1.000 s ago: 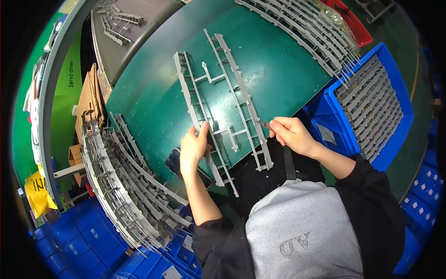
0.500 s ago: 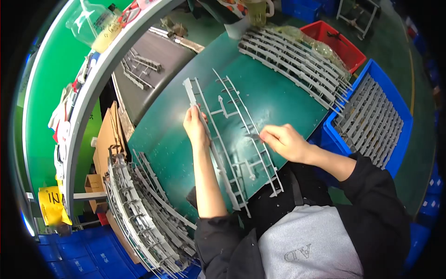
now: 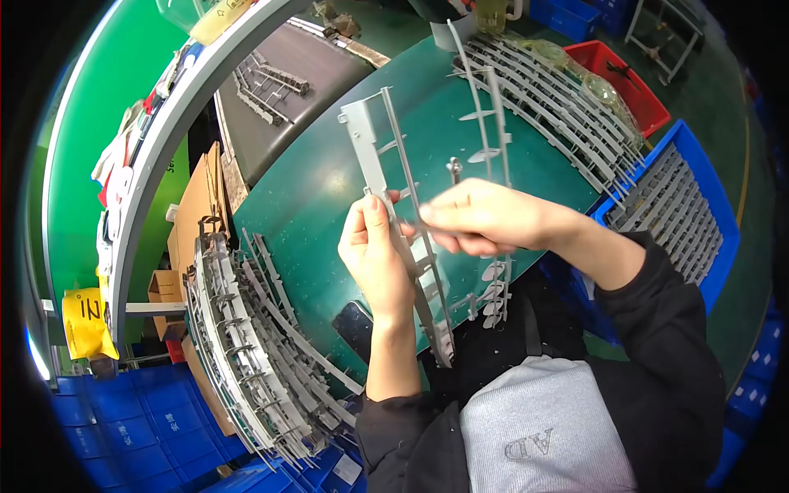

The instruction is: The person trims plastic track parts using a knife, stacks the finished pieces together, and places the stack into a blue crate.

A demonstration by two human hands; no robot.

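My left hand (image 3: 378,255) is closed round a long grey plastic strip (image 3: 366,152) held at a slant above the green table (image 3: 312,197). A thin runner bar (image 3: 401,148) lies along the strip's right side. My right hand (image 3: 497,218) is beside the strip, its fingers closed and slightly blurred near the thin bar. What those fingers pinch is hidden. Two more thin bars with small flat tabs, part of a runner frame (image 3: 499,123), rise behind my right hand and show again below it.
Stacked grey strips stand at the left (image 3: 238,345) and at the back right (image 3: 534,99). A blue crate (image 3: 699,279) holds more strips, beside a red bin (image 3: 649,111). A dark phone (image 3: 355,324) lies near my left forearm. Parts sit on a conveyor belt (image 3: 320,66).
My right hand has moved left, close to my left hand. The strip and runner frame look larger and nearer, and the frame's outer bars have tilted upright.
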